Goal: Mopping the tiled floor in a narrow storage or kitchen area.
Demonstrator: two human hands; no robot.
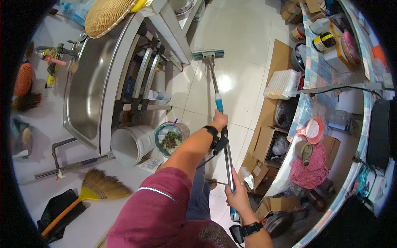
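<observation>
A sponge mop with a metal handle [215,79] stretches ahead of me over the tiled floor. Its wide head [208,55] rests on the tiles near the corner of a white tiled support [175,38]. My left hand [220,120] wraps the handle just below a blue collar [219,104]. Lower down, close to my body, my right hand [238,196] holds the same handle near its blue end [234,214], the index finger lying along the tube. Dark straps with small devices sit on both wrists.
On the left are a steel sink [90,80], a white bucket [131,145], a bin of food scraps [170,141] and a broom [100,187]. Cardboard [279,62], boxes [266,145] and a shelf with a red funnel [312,130] line the right side.
</observation>
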